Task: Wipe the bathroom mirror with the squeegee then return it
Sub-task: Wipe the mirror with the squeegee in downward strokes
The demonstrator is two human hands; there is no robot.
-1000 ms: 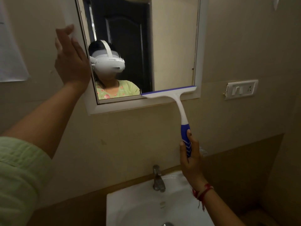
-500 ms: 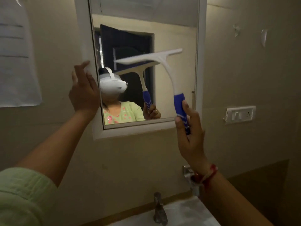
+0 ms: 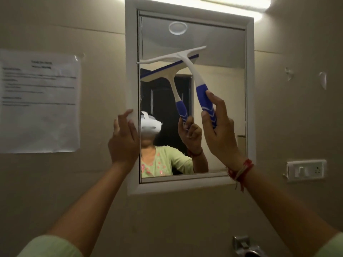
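At right hand (image 3: 219,134): fingers and thumb curled round the blue grip of the squeegee (image 3: 202,95), low on the handle. Blade head (image 3: 167,59) sits up and left of that hand, across the upper mirror (image 3: 219,52), its left tip close to the frame's inner edge. Cannot tell whether the rubber edge lies flat on the glass.

Left hand (image 3: 123,143): fingers straight, resting against the left side of the white frame (image 3: 132,71), holding nothing (steadying, I judge).

Handling estimate: light, rigid plastic with a soft rubber lip; the ribbed grip should not slip. The blue section is the right hold; nearer the neck would press harder. Glass is fragile, so even pressure only.

Left of left hand: paper notice (image 3: 39,101). Right of right hand: switch plate (image 3: 305,170).
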